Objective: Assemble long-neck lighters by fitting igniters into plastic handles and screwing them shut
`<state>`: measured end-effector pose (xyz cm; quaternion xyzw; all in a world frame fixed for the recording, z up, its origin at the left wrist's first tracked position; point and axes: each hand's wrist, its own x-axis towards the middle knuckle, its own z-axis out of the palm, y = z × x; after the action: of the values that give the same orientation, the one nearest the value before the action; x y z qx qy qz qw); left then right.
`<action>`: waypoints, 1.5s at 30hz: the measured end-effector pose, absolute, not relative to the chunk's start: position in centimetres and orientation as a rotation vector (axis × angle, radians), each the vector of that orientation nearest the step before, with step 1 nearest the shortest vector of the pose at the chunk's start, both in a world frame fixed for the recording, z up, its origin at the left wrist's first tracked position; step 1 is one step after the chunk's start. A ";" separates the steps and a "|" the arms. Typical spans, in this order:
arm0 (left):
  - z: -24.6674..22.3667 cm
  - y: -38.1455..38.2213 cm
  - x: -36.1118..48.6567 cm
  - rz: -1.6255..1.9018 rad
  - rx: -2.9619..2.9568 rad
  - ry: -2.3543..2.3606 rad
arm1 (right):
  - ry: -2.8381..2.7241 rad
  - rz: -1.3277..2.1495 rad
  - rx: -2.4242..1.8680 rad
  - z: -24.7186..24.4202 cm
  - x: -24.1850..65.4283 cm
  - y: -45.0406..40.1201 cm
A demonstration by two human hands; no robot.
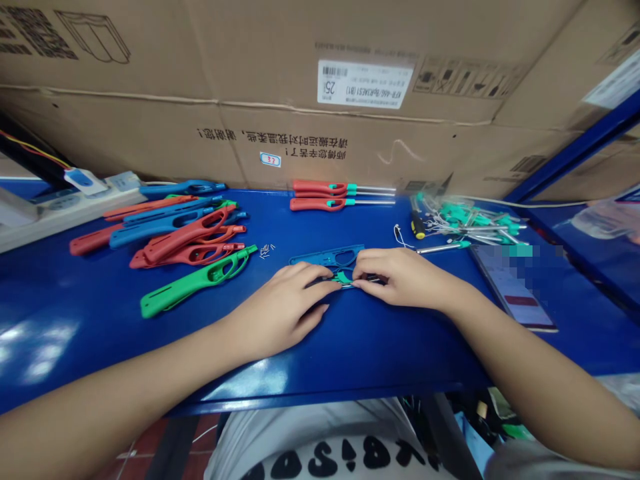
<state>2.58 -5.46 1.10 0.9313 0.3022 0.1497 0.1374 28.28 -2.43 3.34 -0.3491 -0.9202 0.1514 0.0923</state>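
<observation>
My left hand (287, 303) and my right hand (400, 277) meet at the middle of the blue table, fingers closed around a small lighter assembly. Its green trigger piece (343, 277) shows between my fingertips, with a bit of metal next to it; the rest is hidden under the fingers. Just behind lies a blue lighter handle shell (327, 256), hollow side up. Several small screws (265, 251) are scattered left of it. To the right rests a metal lighter tube (443, 248) with a green end and a thin white wire.
Red, blue and green handle shells (185, 253) are piled at left, near a power strip (123, 190). Red lighters (320, 203) with metal tubes lie at the back. At right are green-and-metal lighter inserts (470, 220), a screwdriver (417, 225) and a phone (515, 290). A cardboard box (270, 80) stands behind.
</observation>
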 end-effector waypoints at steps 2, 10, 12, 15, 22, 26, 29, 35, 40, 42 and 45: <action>1.1 -5.4 2.6 0.436 2.690 0.880 | -2.739 0.432 -1.035 3.3 28.3 -2.5; 0.9 -5.6 2.6 0.432 2.676 0.903 | -2.747 0.410 -1.027 3.2 28.2 -2.5; 0.9 -5.7 2.7 0.426 2.672 0.926 | -2.745 0.416 -1.017 3.2 28.1 -2.5; 0.9 -5.8 2.8 0.425 2.668 0.940 | -2.733 0.448 -0.987 3.2 28.3 -2.6; 0.9 -5.4 2.5 0.468 2.674 0.909 | -2.568 0.320 -1.012 2.2 29.0 -1.6; 1.2 -5.2 2.2 0.533 2.665 0.906 | -2.564 0.292 -1.022 1.5 29.3 -0.8; 1.7 -5.0 2.0 0.578 2.671 0.972 | -2.509 0.305 -1.097 1.5 29.4 -0.6; 2.5 -4.0 1.3 0.735 2.760 1.089 | -2.143 0.599 -1.198 2.0 28.7 -1.0; 2.6 -3.4 0.9 0.756 2.815 1.092 | -1.832 1.177 -1.228 2.4 27.9 -1.5; 2.6 -3.5 0.9 0.749 2.789 1.067 | -1.811 1.255 -1.213 2.4 27.8 -1.6; 2.8 -3.7 1.0 0.718 2.752 1.015 | -1.801 1.347 -1.181 2.2 27.7 -1.7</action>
<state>1.01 -3.75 2.82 0.9096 0.3355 0.2373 0.0610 27.70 -1.69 2.23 -0.4440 -0.6773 0.5065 0.2961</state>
